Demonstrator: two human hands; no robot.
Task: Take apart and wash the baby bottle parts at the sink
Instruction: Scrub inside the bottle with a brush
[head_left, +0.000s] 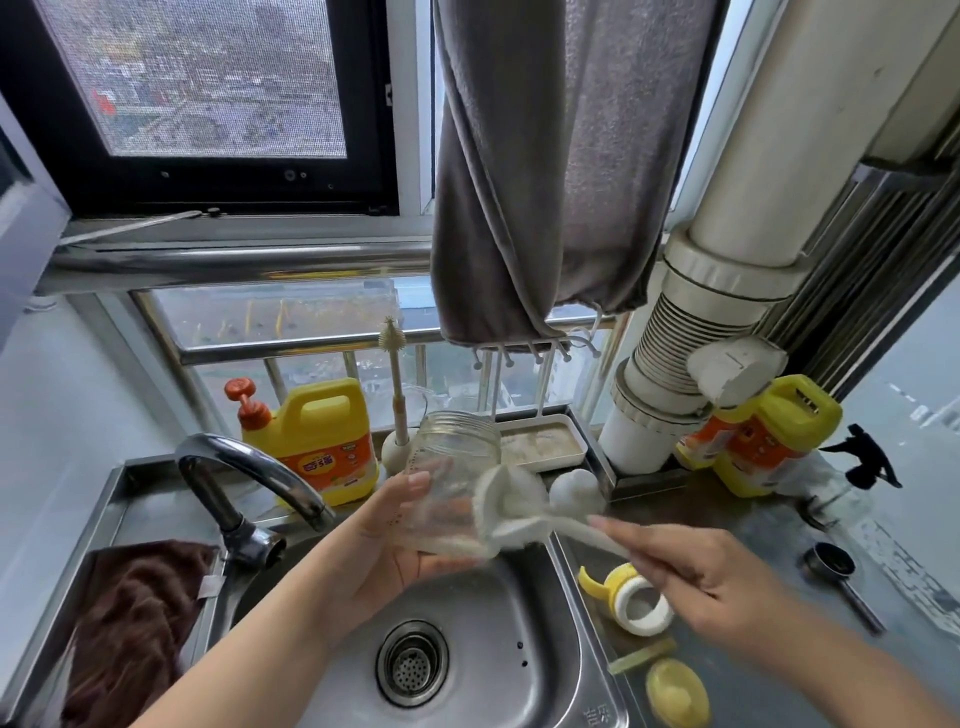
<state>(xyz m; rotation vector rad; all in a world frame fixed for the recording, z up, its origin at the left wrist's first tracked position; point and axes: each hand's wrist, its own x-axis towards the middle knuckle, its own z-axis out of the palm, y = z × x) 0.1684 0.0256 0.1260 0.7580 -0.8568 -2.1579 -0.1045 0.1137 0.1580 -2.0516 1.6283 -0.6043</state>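
Head view: a person stands at a steel sink (524, 670), both hands over the basin.
Bottle body: the clear baby bottle body (447, 488) is held above the basin, open threaded mouth up and tilted away; it lies in the curl of the left fingers, thumb on the near side.
Left hand: the left hand (384, 551) wraps the lower half of the bottle, fingers clamped on its wall.
Right hand: the right hand (711, 582) pinches the handle of a white sponge bottle brush (511, 501), fingers closed round the stem; the brush head is blurred and touches the bottle's outer side, just beyond the left fingertips.
Handling: by my reading the bottle is light, stiff and, if wet or soapy, slippery; a full wrap round the waist below the threads looks the safest hold. Whether it is glass or plastic I cannot tell.
Other parts: just under the right fingers, on the counter, lie the yellow and white collar ring with handles (631, 597), a yellow cap (675, 693) and a pale straw-like strip (641, 662).
Further out: the faucet (249, 483) is left of the left hand, with no water visible; a yellow detergent jug (324, 441) and a standing brush (397, 389) are behind the bottle; a brown cloth (135, 618) is draped at the far left.
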